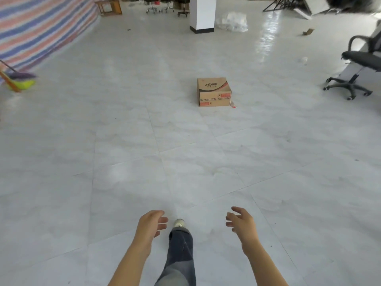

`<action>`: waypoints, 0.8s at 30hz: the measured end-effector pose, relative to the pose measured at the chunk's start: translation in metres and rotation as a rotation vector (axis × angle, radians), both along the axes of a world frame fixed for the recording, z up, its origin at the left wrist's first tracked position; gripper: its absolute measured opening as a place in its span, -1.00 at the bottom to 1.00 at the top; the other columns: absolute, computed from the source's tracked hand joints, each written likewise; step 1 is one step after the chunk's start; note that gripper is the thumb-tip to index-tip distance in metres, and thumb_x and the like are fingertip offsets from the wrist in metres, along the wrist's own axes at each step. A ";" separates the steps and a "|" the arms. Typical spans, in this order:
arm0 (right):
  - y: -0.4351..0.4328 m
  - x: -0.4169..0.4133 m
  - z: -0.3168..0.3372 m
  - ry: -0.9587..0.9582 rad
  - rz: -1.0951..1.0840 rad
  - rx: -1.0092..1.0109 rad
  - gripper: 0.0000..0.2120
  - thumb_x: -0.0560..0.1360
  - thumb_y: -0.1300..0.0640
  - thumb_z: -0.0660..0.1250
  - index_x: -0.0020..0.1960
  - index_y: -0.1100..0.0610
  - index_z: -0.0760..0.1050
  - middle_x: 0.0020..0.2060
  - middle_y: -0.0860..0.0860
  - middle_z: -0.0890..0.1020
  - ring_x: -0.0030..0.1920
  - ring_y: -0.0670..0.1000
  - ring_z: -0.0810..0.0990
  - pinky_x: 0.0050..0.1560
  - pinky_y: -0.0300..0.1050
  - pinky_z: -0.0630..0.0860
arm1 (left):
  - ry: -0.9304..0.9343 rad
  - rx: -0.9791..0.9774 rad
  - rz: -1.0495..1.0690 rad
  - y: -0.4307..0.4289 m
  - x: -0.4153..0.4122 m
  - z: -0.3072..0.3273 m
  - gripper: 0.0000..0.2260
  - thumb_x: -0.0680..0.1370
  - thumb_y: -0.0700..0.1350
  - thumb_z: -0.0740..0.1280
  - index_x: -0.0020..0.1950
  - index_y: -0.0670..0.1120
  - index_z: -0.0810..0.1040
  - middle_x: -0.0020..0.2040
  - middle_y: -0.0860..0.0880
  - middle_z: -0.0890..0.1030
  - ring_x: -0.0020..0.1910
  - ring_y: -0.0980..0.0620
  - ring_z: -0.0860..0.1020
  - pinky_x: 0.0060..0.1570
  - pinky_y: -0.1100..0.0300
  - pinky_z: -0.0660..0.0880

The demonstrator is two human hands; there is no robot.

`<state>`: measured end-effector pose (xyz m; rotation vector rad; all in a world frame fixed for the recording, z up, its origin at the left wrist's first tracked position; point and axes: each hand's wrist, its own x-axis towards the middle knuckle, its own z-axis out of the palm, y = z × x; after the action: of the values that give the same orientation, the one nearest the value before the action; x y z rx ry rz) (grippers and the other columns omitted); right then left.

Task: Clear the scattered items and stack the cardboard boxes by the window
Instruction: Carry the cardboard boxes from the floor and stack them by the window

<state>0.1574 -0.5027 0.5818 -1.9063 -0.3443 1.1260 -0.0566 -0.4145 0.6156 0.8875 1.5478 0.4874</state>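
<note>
**Figure: One cardboard box on an open tiled floor, both hands free**

A pale, glossy tiled floor (123, 141) fills nearly the whole head view. At the upper left a tarpaulin (41, 27) striped in red, white and blue is seen. A white pillar (202, 13) with a dark base band stands at the top centre, and a black office chair (358, 67) on castors is placed at the right edge. The cardboard box (214, 92), brown with dark and red printing, is set upright on the floor slightly right of centre, well ahead of the person and well apart from the pillar and the chair; its top is closed. A heap of clear plastic wrap (233, 22) lies just right of the pillar. A broom (19, 79) with a yellow-green part is blurred at the left edge. At the bottom a trouser leg (181, 250) and a light shoe (179, 223) are shown between two bare forearms. The left hand (151, 223) and the right hand (241, 222) are held forward above the floor, palms turned inward; each grip is slack, the fingers loosely spread, and nothing is held. A small red and white item (233, 104) lies touching the box's lower right corner, and a cardboard scrap (307, 32) lies at the far right.
</note>
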 end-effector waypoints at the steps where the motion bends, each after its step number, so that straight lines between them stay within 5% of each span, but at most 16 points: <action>1: 0.020 0.011 0.000 -0.011 -0.001 0.010 -0.71 0.51 0.23 0.25 0.23 0.16 0.42 -0.04 0.16 0.59 -0.20 0.02 0.57 -0.05 -0.10 0.39 | -0.010 -0.003 0.006 0.020 0.010 -0.003 -0.88 0.58 -0.18 0.22 0.03 -0.19 0.52 -0.11 -0.11 0.62 -0.13 -0.07 0.57 -0.17 0.17 0.43; 8: 0.167 0.088 0.035 -0.083 0.001 0.043 -0.81 0.51 0.22 0.27 0.12 0.20 0.49 -0.09 0.10 0.57 -0.21 -0.01 0.55 -0.22 -0.20 0.41 | -0.110 0.027 0.015 0.186 0.095 0.016 -0.90 0.56 -0.20 0.22 -0.02 -0.18 0.51 -0.18 -0.11 0.61 -0.24 -0.03 0.54 -0.22 0.18 0.37; 13: 0.251 0.145 0.057 -0.140 -0.047 0.081 -0.87 0.51 0.22 0.27 0.05 0.16 0.49 -0.12 0.06 0.57 -0.11 0.04 0.55 -0.07 -0.13 0.40 | -0.154 0.032 -0.085 0.272 0.165 0.026 -0.91 0.56 -0.20 0.22 -0.03 -0.16 0.50 -0.18 -0.09 0.60 -0.25 -0.01 0.54 -0.22 0.19 0.37; 24: 0.357 0.278 0.006 -0.038 -0.129 0.008 -0.93 0.51 0.26 0.27 -0.03 0.20 0.52 -0.20 0.10 0.57 -0.16 0.06 0.51 -0.24 -0.18 0.42 | -0.045 -0.027 -0.141 0.397 0.304 0.001 -0.90 0.56 -0.18 0.23 -0.02 -0.16 0.52 -0.16 -0.10 0.62 -0.24 -0.03 0.55 -0.20 0.17 0.38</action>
<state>0.4349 -0.1453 0.5880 -1.9158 -0.2420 1.0030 0.2471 -0.0170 0.6166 0.9514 1.4369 0.3821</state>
